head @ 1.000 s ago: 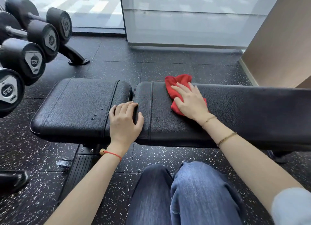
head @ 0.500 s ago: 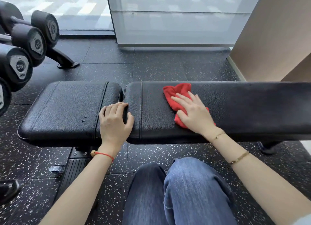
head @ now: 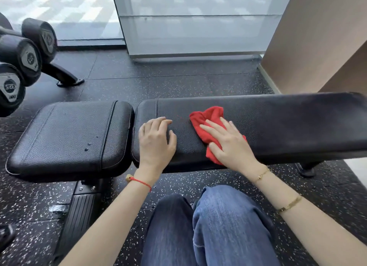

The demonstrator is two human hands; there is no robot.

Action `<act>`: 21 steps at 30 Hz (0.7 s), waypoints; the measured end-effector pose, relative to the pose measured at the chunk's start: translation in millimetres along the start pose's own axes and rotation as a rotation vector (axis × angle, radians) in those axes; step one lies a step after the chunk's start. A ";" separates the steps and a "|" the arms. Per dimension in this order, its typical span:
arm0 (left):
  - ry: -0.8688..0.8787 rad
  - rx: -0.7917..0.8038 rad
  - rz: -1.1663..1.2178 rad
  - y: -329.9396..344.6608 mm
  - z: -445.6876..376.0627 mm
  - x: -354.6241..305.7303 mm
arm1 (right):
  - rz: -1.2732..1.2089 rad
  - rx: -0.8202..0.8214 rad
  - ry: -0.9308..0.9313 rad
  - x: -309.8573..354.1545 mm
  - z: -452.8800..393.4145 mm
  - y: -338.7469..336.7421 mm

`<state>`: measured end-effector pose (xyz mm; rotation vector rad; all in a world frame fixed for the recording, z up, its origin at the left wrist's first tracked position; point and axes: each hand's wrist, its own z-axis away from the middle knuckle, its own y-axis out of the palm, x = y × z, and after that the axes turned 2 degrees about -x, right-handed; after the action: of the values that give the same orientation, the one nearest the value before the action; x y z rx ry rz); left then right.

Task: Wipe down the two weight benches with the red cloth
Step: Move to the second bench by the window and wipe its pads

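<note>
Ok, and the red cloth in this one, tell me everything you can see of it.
The red cloth is a soft, bunched fabric, crumpled rather than folded, lying flat on the long black back pad of the bench. The right hand presses on it with straight, spread fingers and covers its middle; red shows beyond the fingertips and at the pad's near edge below the palm. The left hand rests on the pad beside it, apart from the cloth.

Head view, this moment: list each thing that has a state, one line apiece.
red cloth: crumpled, flat on the back pad under the right hand.
right hand: fingers straight, pressing the cloth.
left hand: loosely curled, resting on the back pad, holding nothing.
back pad: lying flat.
seat pad: level, small marks on it.
dumbbells: racked.
</note>
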<state>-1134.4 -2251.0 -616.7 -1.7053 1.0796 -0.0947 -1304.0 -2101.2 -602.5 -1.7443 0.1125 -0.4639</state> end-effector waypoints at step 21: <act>0.087 -0.010 -0.049 33.1 10.1 -28.9 | 0.087 -0.225 0.612 -116.1 30.1 -29.7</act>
<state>-1166.0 -2224.6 -635.2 -1.7501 1.1037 -0.1962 -1404.3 -2029.2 -607.1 -1.7522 0.6946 -0.9368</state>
